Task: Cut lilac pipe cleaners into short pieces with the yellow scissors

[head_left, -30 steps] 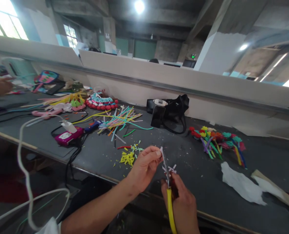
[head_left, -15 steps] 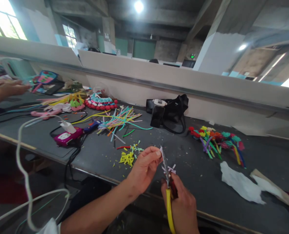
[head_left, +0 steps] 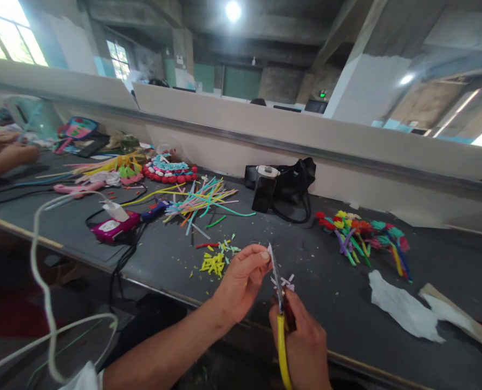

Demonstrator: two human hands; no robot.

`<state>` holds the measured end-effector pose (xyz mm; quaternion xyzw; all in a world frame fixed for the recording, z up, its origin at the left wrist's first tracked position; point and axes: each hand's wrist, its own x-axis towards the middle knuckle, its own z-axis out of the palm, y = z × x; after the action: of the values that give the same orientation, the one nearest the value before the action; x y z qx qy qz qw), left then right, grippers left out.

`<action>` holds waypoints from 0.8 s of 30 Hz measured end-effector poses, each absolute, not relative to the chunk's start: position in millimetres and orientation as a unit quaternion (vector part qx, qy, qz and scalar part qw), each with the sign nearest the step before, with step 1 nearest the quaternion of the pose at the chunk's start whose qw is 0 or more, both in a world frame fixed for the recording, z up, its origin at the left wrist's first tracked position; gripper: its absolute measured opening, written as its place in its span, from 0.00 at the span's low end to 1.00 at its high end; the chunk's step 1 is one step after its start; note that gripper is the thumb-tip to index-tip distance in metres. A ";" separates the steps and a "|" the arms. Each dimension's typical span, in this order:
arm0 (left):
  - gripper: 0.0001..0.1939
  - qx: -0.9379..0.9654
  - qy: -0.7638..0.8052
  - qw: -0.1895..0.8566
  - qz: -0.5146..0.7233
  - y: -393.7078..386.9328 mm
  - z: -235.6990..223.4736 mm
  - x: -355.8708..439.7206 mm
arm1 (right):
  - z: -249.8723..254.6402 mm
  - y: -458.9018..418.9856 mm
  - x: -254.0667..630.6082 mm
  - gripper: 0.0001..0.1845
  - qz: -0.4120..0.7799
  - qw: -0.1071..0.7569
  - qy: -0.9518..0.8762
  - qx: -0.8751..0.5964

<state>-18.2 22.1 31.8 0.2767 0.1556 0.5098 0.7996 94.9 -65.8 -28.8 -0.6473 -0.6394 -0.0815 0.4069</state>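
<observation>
My left hand [head_left: 245, 276] pinches a small pale lilac piece [head_left: 269, 247], mostly hidden by the fingertips. Its kind does not show clearly. Wrapped around a pair of scissors [head_left: 281, 336] with a yellow handle, my right hand [head_left: 304, 338] has the blades pointing up beside the left fingertips, next to the lilac piece. Short lilac cuttings [head_left: 288, 283] lie on the dark table just behind the right hand. To the left of my left hand are a heap of yellow cuttings [head_left: 212, 263], scattered pale green bits and a red stick [head_left: 207, 245].
Pastel fuzzy stems [head_left: 202, 197] lie in a loose pile. A magenta box [head_left: 115, 227] with cords is at left, a black bag [head_left: 293, 184] by the partition. Colourful fuzzy flowers [head_left: 358, 233] and white tissue [head_left: 403, 309] lie right. Another person's hands [head_left: 15, 154] are far left.
My hands and the scissors have barely moved. At the far left, the other person's hands have drawn back to the left and lower.
</observation>
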 end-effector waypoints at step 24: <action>0.05 0.779 0.449 0.288 0.329 80.1 -19.8 -15.5 | 19.5 -73.6 129.8 0.18 0.034 0.520 -0.475 -0.709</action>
<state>-15.5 80.1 -19.8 0.7791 0.4493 0.3288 0.2880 129.8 -73.6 19.5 -0.7090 -0.4755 0.0344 0.5196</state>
